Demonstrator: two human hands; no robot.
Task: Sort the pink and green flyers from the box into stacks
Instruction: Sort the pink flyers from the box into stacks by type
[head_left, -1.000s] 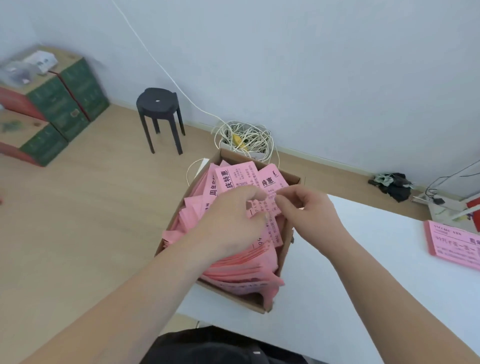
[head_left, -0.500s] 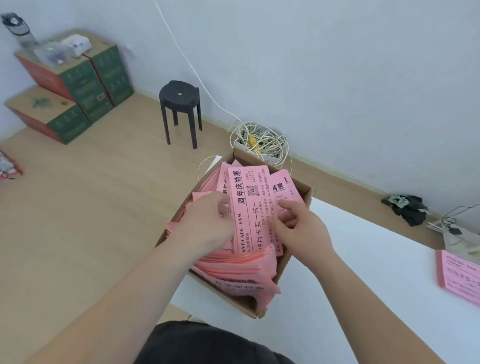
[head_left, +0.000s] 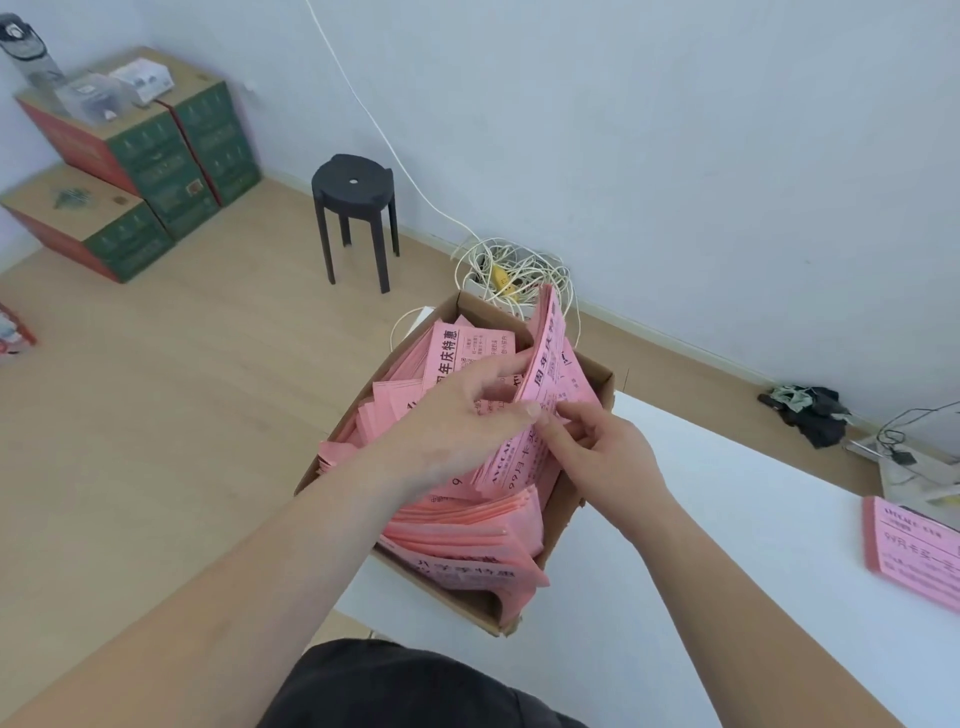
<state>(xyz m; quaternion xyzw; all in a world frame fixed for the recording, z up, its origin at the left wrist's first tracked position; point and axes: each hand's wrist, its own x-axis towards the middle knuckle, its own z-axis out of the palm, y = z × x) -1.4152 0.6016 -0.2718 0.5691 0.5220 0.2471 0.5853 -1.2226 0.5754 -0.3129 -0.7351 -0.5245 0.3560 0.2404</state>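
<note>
A cardboard box (head_left: 567, 514) full of pink flyers (head_left: 467, 540) sits at the left corner of the white table (head_left: 727, 545). Both hands are over the box. My left hand (head_left: 462, 415) and my right hand (head_left: 597, 447) pinch a bundle of pink flyers (head_left: 550, 358) that tilts up on edge above the box. A stack of pink flyers (head_left: 914, 551) lies at the table's right edge. No green flyer shows.
A black stool (head_left: 356, 213) stands on the wooden floor beyond the box. Green and red cartons (head_left: 135, 171) are stacked at the far left. A tangle of white cable (head_left: 511, 275) lies by the wall. Dark cloth (head_left: 810, 410) and cables lie at the right.
The bundle of pink flyers has been tipped from lying flat to standing on edge above the box. Both hands shifted with it, and the head moved closer.
</note>
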